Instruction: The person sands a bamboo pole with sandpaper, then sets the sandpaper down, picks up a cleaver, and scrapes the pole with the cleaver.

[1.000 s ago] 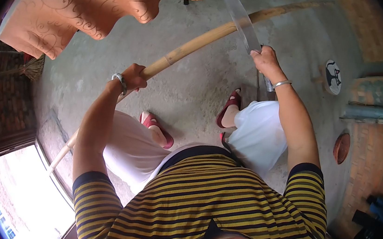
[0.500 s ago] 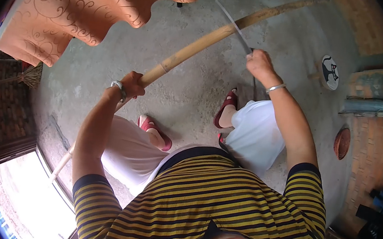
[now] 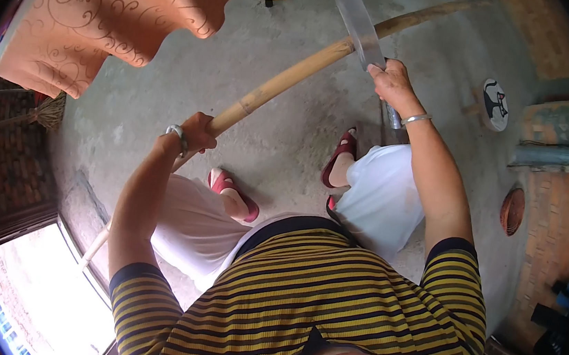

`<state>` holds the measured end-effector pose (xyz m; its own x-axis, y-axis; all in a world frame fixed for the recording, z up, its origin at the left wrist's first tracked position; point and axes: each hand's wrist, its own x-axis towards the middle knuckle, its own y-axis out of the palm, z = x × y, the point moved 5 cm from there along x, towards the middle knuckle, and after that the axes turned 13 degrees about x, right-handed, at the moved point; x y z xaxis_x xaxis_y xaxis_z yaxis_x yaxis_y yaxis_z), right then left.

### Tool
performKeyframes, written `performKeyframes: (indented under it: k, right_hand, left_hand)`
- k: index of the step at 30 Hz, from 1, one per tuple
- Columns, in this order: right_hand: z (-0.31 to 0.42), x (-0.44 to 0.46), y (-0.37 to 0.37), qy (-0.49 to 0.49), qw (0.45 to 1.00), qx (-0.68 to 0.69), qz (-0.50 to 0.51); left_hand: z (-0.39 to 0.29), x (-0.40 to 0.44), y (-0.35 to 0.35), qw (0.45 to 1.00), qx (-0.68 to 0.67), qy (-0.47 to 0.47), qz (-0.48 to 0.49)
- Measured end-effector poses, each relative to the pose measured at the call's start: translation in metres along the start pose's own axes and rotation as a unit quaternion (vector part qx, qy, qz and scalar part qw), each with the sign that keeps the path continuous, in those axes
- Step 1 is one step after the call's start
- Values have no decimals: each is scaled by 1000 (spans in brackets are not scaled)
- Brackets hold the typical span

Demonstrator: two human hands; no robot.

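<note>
- Left hand (image 3: 198,132) has its fingers wrapped snug around a long bamboo pole (image 3: 295,75), thumb side toward the far end.
- Right hand (image 3: 395,82) is clamped on the handle of a big flat blade (image 3: 349,10), most of the grip hidden in the fist.
- From where I'm standing that blade lies right across the pole, broad side showing. Can't tell if it's touching or just hovering over it.
- Progress-wise: pole looks like one piece to me, no split or notch I can make out, though the blade covers a bit. I'd say both grips are sorted and any actual cutting is yet to show.
- Pole slants across in front of the person, from the bright doorway (image 3: 44,291) past the left arm and up toward the brick wall. Can't say if the far end is resting on anything.
- Below that: red sandals (image 3: 334,165) planted wide on the concrete floor (image 3: 133,99).
- Further out, a swirly orange cloth (image 3: 136,2), a broom and a reddish basket (image 3: 512,212).
</note>
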<state>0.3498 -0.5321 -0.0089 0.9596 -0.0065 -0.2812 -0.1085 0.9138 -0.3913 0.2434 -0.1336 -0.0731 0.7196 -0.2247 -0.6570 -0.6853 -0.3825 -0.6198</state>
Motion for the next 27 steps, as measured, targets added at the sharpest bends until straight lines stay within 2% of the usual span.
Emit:
performKeyframes:
  k: [4, 9, 15, 23, 27]
  right_hand:
    - [7, 8, 10, -126, 991, -36, 9]
    - [5, 16, 16, -166, 982, -84, -23]
    - [17, 11, 34, -179, 962, -204, -42]
    - [13, -1, 55, -180, 971, -158, 8]
    - [3, 13, 41, -178, 970, -164, -32]
  left_hand:
    - [-1, -1, 1, 1000, 2, -8, 11]
    - [-1, -1, 1, 1000, 1, -7, 19]
    - [-2, -2, -3, 1000, -3, -1, 25]
    - [13, 4, 8, 997, 20, -25, 64]
    - [15, 0, 9, 998, 19, -23, 63]
